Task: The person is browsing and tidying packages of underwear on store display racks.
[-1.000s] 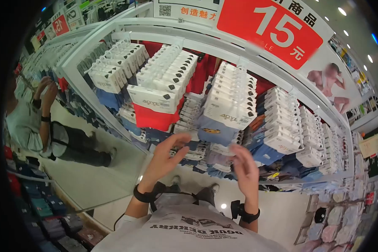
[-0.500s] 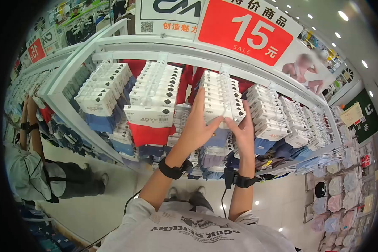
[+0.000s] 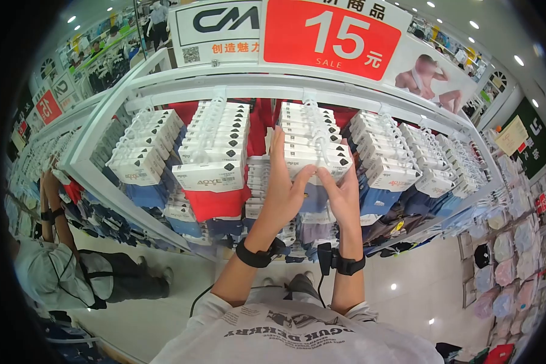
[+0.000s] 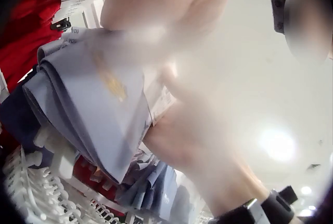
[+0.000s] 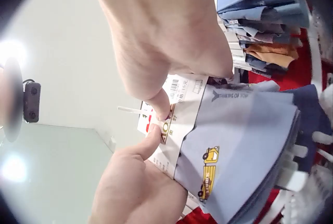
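Observation:
In the head view, a row of white card headers [image 3: 312, 128] hangs from the rack, with blue-grey cloth beneath. My left hand [image 3: 284, 189] grips its left side and my right hand [image 3: 344, 197] its right, thumbs close together on the front card. A yellow vehicle print marks the cloth [image 5: 244, 141] in the right wrist view; there both thumbs press the printed card [image 5: 179, 115], between my right hand [image 5: 166, 31] and left hand [image 5: 138, 187]. Folded cloth [image 4: 88, 94] hangs beside my left hand [image 4: 156, 0] in the left wrist view. Fingers behind the cards are partly hidden.
More carded rows hang on both sides, including one with red cloth [image 3: 215, 203] at the left. Above runs the white rack rail [image 3: 249, 86] under a red price sign [image 3: 330, 37]. A mirror at the left reflects a person; packaged goods [image 3: 503, 249] hang at the right.
Both hands have risen from in front of the rack onto the middle row, where they hold its sides. The head view has turned, and the sign and rack sit further left in it.

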The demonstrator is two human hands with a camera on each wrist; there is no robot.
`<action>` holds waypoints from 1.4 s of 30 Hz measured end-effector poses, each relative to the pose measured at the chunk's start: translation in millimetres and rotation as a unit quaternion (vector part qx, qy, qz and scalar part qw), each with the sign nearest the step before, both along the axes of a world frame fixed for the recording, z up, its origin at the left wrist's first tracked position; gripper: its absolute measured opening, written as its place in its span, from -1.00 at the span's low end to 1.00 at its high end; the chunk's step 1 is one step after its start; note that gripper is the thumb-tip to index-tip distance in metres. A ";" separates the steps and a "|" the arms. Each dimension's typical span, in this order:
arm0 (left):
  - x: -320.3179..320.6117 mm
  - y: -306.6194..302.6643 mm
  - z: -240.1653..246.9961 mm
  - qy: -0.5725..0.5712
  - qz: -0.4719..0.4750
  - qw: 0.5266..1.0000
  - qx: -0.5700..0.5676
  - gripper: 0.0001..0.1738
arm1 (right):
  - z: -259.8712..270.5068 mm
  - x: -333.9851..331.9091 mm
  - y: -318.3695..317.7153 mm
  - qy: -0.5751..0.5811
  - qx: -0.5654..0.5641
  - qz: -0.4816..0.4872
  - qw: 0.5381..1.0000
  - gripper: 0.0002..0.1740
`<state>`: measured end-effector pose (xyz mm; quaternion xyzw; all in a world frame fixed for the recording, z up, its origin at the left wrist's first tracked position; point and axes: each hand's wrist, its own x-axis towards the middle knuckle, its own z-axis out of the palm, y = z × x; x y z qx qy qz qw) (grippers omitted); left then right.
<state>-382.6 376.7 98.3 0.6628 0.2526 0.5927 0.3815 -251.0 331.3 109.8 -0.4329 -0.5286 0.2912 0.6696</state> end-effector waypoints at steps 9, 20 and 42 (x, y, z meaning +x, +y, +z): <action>1.8 -25.8 19.8 0.000 -0.015 1.000 0.013 -0.11 | 14.9 4.6 -25.4 -0.024 0.003 -0.009 1.000 -0.06; 3.0 -42.6 18.1 0.031 -0.021 0.999 0.020 -0.08 | -0.4 6.7 -43.8 -0.007 0.006 -0.019 1.000 -0.05; 6.6 -96.4 -0.6 0.021 -0.106 0.987 -0.115 -0.20 | -31.4 29.7 -111.0 0.084 -0.062 -0.028 0.994 -0.27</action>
